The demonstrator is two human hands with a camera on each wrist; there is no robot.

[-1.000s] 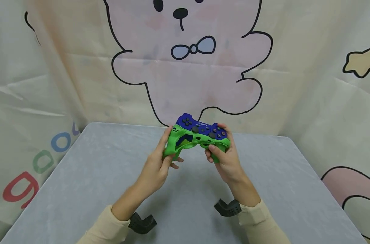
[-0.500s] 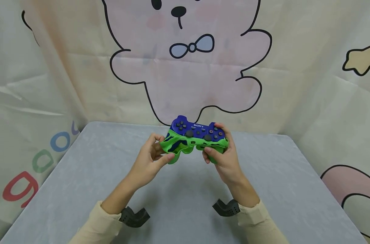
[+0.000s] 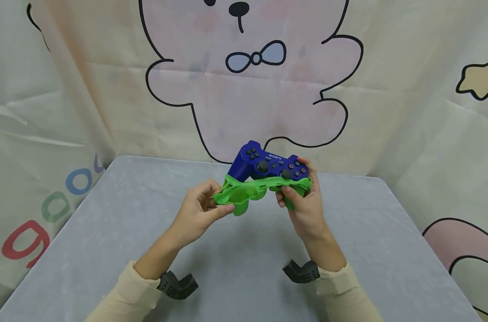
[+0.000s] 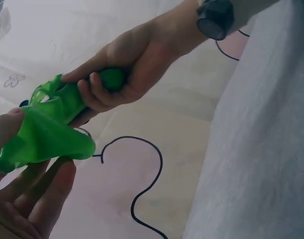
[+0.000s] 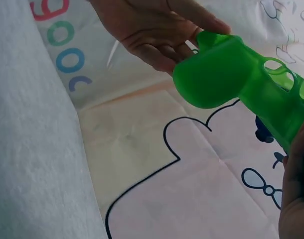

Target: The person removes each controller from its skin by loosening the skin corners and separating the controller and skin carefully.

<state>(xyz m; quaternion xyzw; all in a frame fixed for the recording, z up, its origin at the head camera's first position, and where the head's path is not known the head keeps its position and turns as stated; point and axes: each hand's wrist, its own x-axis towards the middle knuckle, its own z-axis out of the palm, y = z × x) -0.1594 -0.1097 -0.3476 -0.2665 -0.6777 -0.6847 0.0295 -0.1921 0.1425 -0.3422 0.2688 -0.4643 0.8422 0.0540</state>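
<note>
A blue game controller [image 3: 273,163] marked SONY is held above the table, tilted with its left side higher. Its left handle stands out of a stretchy green silicone cover [image 3: 239,197], while its right handle is still inside. My left hand [image 3: 195,214] pinches the cover's hollow left end between thumb and fingers. My right hand [image 3: 306,208] grips the right handle through the cover, with the thumb on the front. In the left wrist view the cover [image 4: 47,134] sags between both hands. The right wrist view shows the underside of the cover [image 5: 217,72] beside the left fingers.
A grey cloth-covered table [image 3: 244,268] lies under both hands. Behind it hangs a curtain [image 3: 107,89] printed with a cartoon bear. Black wrist cameras [image 3: 178,286] are strapped over the cream sleeves.
The controller's left handle has come up out of the cover. My left hand has moved from the controller's side to the cover's left end. My right hand keeps its grip.
</note>
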